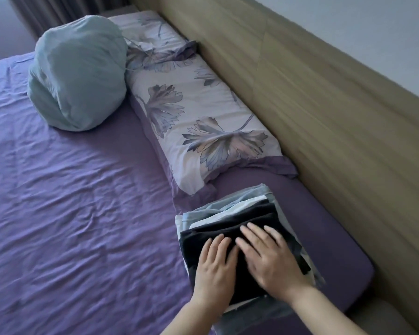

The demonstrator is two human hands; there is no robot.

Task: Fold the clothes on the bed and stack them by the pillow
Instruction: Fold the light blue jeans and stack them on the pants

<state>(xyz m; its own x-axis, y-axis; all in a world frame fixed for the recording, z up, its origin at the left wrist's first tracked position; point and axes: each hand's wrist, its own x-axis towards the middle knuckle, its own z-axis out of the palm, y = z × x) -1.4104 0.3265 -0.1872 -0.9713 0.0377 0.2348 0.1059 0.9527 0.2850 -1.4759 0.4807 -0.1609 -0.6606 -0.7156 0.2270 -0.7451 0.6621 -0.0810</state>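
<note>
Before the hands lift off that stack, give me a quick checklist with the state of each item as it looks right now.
1. Both hands flat on top: ok. The left hand and right hand lie with straight fingers on the dark garment.
2. Dark garment folded: ok, it lies as a flat rectangle on the stack.
3. Stack by the pillow: ok, it sits just past the pillow's near end, on the sheet.
4. Stack edges squared: not ok, the lighter layers stick out beyond the dark one.
5. Unfolded clothes left on the bed: cannot tell; none show, but the bed runs out of frame.
</note>
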